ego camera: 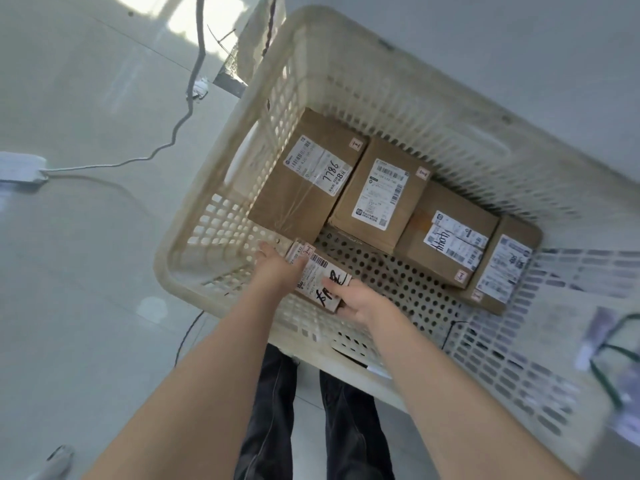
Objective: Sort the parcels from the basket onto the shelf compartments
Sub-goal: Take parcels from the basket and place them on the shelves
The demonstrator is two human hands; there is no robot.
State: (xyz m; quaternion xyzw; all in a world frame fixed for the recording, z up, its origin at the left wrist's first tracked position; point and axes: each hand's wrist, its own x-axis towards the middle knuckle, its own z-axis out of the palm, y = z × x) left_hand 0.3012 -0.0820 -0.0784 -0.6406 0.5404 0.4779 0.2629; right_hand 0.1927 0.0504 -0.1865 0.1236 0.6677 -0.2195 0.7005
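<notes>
A cream perforated plastic basket [398, 81] fills the middle of the head view. Several brown cardboard parcels with white labels lie along its far side: one marked 7786 [304, 174], a second [377, 195], a third [446, 233] and a fourth [502, 265] at the right. A small labelled parcel [320, 280] with black handwriting sits at the basket's near left corner. My left hand [277, 268] grips its left end and my right hand [353, 297] grips its right end. No shelf is in view.
A white power strip [20, 168] and its grey cable [187, 109] lie on the pale tiled floor to the left. A thin dark cable [187, 334] runs near the basket's front. My legs in dark trousers [273, 410] stand beside the basket's near rim.
</notes>
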